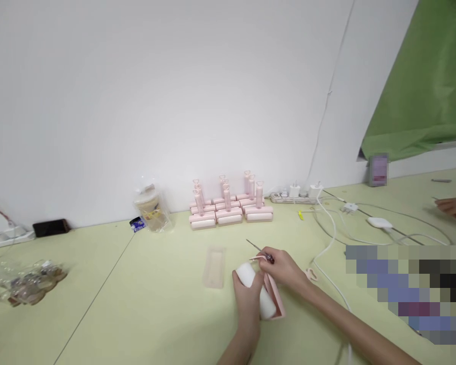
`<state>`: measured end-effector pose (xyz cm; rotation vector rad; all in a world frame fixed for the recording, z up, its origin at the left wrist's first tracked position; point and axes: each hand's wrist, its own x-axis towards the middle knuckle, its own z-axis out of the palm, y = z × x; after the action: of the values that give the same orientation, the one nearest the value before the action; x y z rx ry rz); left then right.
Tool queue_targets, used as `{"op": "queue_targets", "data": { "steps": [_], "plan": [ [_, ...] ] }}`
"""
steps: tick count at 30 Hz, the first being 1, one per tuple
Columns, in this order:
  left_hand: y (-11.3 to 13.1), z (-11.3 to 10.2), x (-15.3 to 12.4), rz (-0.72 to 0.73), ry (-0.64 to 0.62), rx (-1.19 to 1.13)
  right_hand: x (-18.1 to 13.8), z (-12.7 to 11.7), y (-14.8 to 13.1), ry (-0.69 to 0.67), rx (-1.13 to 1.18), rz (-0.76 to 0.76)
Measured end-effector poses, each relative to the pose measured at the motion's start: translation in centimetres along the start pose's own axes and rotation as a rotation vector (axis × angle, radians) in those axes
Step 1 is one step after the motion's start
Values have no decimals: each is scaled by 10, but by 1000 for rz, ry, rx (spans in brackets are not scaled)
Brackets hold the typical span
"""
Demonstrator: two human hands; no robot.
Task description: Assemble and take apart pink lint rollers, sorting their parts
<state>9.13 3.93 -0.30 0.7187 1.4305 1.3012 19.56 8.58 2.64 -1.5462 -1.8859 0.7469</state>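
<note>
My left hand (248,294) is wrapped round the white roll (268,305) of a pink lint roller, its thumb across the roll. The roller's pink housing (276,296) shows along the roll's right side. In my right hand (283,266), closed at the top end of the housing, is a thin screwdriver (255,246) whose metal shaft points up and left. Its fingers also meet a thin pink edge of the housing. A translucent pink cover (214,267) lies flat to the left. Near my right forearm is a small pink loop piece (311,275).
Several pink lint rollers (229,215) stand against the wall. Beside them are a bagged cup (151,208) and a power strip (296,198); a white cable (332,228) runs down the right. Clear plastic items (32,284) lie left. Another person's hand (454,208) is at far right.
</note>
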Motion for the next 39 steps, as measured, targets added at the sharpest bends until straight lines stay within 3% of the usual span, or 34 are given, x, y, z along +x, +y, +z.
{"op": "queue_targets", "data": {
  "steps": [3, 7, 12, 15, 18, 22, 29, 35, 39],
  "plan": [
    [14, -11, -5, 119, -39, 39, 3, 0, 0, -37, -55, -28],
    [51, -43, -7, 269, -94, 205, 7, -6, 1, -80, -73, -68],
    [93, -87, 6, 458, 35, 770, 16, -16, -19, -61, 27, -123],
    [101, -99, 16, 559, 13, 1106, 19, -11, -45, -107, 140, -173],
    [100, -103, 25, 668, -64, 1248, 24, 4, -67, -194, 239, -215],
    [98, -110, 34, 749, -129, 1314, 36, 22, -77, -319, 329, -278],
    [101, -120, 52, 744, -215, 1305, 58, 37, -64, -399, 428, -279],
    [102, -131, 68, 617, -153, 1225, 64, 48, -50, -357, 485, -191],
    [107, -132, 67, 538, -147, 1098, 64, 37, -53, -266, 540, -171]
  ]
}}
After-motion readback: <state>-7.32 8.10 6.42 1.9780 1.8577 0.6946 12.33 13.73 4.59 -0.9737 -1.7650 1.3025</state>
